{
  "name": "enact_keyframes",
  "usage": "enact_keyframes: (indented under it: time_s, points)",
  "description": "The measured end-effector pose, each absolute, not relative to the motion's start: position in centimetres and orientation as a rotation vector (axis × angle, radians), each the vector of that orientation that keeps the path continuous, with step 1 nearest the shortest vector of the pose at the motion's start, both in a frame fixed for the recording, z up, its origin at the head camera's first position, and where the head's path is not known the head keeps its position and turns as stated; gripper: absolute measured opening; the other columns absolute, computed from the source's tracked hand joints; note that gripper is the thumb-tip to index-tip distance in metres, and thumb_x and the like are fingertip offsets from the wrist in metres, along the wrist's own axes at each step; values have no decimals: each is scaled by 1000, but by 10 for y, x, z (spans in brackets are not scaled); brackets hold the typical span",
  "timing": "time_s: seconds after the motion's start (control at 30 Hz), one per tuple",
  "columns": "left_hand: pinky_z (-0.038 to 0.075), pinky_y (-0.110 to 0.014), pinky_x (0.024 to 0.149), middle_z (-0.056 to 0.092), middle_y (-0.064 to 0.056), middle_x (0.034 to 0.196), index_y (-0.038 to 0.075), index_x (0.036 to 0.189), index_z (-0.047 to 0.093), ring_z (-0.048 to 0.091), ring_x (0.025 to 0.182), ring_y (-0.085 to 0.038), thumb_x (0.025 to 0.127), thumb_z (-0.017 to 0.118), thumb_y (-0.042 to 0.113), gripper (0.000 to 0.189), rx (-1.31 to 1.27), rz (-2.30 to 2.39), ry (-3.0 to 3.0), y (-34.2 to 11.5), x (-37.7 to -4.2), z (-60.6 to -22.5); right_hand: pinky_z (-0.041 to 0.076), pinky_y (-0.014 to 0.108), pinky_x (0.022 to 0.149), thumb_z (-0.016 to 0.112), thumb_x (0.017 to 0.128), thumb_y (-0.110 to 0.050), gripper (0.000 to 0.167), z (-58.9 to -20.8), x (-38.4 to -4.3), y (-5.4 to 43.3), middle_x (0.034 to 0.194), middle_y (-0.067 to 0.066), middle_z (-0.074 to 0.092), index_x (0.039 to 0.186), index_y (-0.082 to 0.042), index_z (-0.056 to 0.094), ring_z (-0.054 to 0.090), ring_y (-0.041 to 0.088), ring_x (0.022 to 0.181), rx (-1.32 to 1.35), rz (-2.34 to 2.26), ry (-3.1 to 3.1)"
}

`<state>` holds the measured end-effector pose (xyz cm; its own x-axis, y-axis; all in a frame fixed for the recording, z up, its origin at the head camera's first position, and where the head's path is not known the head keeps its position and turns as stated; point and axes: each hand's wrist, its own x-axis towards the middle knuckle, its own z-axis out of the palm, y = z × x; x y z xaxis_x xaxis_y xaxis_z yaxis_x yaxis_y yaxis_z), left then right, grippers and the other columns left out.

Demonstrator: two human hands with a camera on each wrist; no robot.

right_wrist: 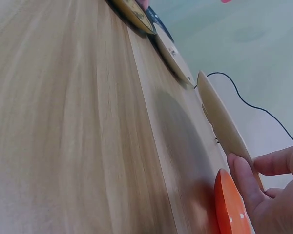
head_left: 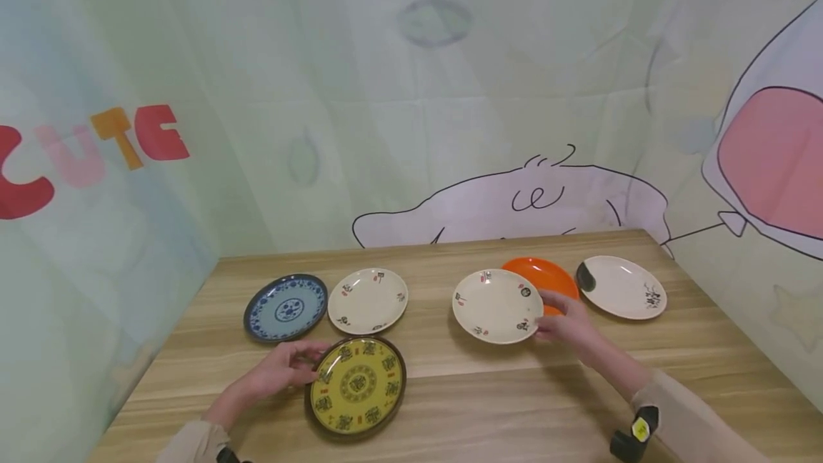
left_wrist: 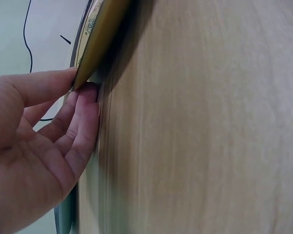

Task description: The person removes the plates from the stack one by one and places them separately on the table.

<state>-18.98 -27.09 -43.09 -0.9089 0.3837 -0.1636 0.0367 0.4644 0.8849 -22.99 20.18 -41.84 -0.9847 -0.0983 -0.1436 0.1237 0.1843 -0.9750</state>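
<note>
My left hand (head_left: 283, 369) pinches the left rim of a yellow plate (head_left: 358, 386) with dark patterns and a brown edge. In the left wrist view, the thumb lies on the rim's top and the fingers are under the yellow plate (left_wrist: 100, 46), which is tilted with its held edge off the wood. Over on the right, my right hand (head_left: 571, 324) grips a white plate (head_left: 497, 306) with small black and red motifs by its right rim. The right wrist view shows this white plate (right_wrist: 224, 119) raised above the table, its shadow below. It partly covers an orange plate (head_left: 546, 279).
On the wooden table (head_left: 469, 413), a blue patterned plate (head_left: 287, 308) lies at the back left, beside another white plate (head_left: 368, 301) just behind the yellow one. A white plate with a dark patch (head_left: 624, 288) lies at the back right. A printed curtain (head_left: 308, 91) hangs behind.
</note>
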Motion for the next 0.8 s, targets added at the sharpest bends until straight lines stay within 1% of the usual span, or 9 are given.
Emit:
enact_keyframes:
  time_s: [0.33, 0.43, 0.6, 0.7, 0.8]
  points:
    - [53, -34, 74, 54, -27, 109, -12, 123, 45, 58, 90, -28, 74, 64, 0, 54, 354, 1437, 2380, -271, -189, -431, 55, 29, 71, 50, 83, 4, 60, -418, -209, 222, 136, 32, 28, 138, 9, 25, 61, 13, 74, 30, -1873, 2281]
    - [53, -34, 74, 54, -28, 109, -12, 123, 45, 58, 90, -30, 74, 64, -1, 54, 359, 1433, 2385, -271, -189, -432, 54, 28, 72, 50, 83, 4, 61, -419, -202, 230, 137, 32, 27, 138, 9, 23, 61, 13, 76, 12, -1863, 2288]
    - [53, -35, 74, 53, -30, 110, -13, 123, 44, 57, 92, -33, 75, 64, -1, 53, 375, 1429, 2387, -271, -190, -435, 54, 29, 73, 52, 82, 5, 65, -421, -194, 244, 140, 32, 21, 139, 9, 20, 61, 13, 78, -39, -1871, 2256]
    - [52, -34, 74, 53, -30, 110, -13, 123, 45, 57, 92, -32, 74, 64, -2, 54, 382, 1428, 2395, -271, -190, -435, 54, 30, 72, 54, 82, 4, 67, -425, -191, 253, 141, 32, 19, 139, 9, 19, 61, 15, 77, -62, -1874, 2227]
    - [52, -33, 74, 53, -30, 110, -13, 122, 45, 57, 91, -31, 74, 65, -2, 54, 388, 1427, 2405, -271, -190, -435, 54, 30, 73, 56, 82, 2, 68, -428, -189, 262, 141, 32, 18, 139, 8, 20, 60, 16, 82, -78, -1841, 2228]
